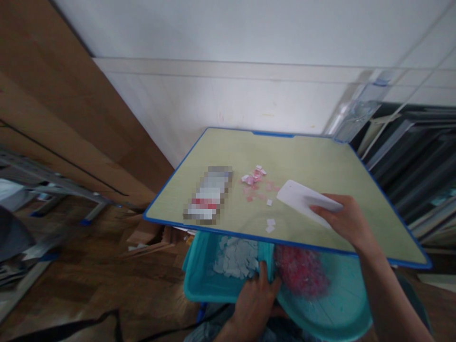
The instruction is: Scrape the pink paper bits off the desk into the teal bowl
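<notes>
My right hand is closed on one end of a flat white plastic card with a small hole near its far end, tilted over the yellow-green tabletop. Left of the card lies a small heap of pink bits and white paper squares. Several loose white squares lie closer to the front edge. Below that edge, my left hand grips the rim between a rectangular teal tub of white pieces and a round teal basin with a blurred red-pink pile.
A pixelated phone-like object lies on the table's left side. Behind the table is a white wall. Large cardboard stands on the left, dark panels on the right. A black strap crosses the lower left.
</notes>
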The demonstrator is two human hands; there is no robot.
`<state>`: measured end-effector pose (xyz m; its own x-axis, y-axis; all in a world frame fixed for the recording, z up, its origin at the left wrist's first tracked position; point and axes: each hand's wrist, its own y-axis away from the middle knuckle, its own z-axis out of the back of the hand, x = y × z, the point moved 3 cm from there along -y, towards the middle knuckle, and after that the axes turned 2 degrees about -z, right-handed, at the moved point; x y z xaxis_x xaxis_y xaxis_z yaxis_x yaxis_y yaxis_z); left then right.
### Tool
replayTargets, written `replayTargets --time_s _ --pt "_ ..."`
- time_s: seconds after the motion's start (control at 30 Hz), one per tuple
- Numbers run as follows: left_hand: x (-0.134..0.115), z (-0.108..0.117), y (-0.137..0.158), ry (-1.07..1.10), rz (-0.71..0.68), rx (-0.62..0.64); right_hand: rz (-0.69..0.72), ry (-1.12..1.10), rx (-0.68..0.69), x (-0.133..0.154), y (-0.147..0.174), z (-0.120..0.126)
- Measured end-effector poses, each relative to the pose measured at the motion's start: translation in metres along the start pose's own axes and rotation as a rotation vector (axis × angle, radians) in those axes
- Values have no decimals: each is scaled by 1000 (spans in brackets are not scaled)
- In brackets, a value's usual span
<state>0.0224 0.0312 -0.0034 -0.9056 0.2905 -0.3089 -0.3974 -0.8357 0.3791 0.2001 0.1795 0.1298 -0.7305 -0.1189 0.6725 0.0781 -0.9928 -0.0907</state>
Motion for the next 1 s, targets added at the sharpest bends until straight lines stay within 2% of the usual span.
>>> replayTargets --time_s 0.23,0.37,0.53,0.77,1.0 --pt "0 -1 0 -4 25 9 8 -1 -7 -2 0 -1" --pt "1 -3 -1 -27 -5 14 -5 -21 -22 -3 1 -1" --pt "1 -4 -1 -51 -16 -29 -8 -20 -29 -3 1 -1" --pt "1 1 -3 -10 -4 22 13 -7 -32 -9 1 -3" --pt "7 5 0 13 -11 7 18 14 -26 -11 1 -1"
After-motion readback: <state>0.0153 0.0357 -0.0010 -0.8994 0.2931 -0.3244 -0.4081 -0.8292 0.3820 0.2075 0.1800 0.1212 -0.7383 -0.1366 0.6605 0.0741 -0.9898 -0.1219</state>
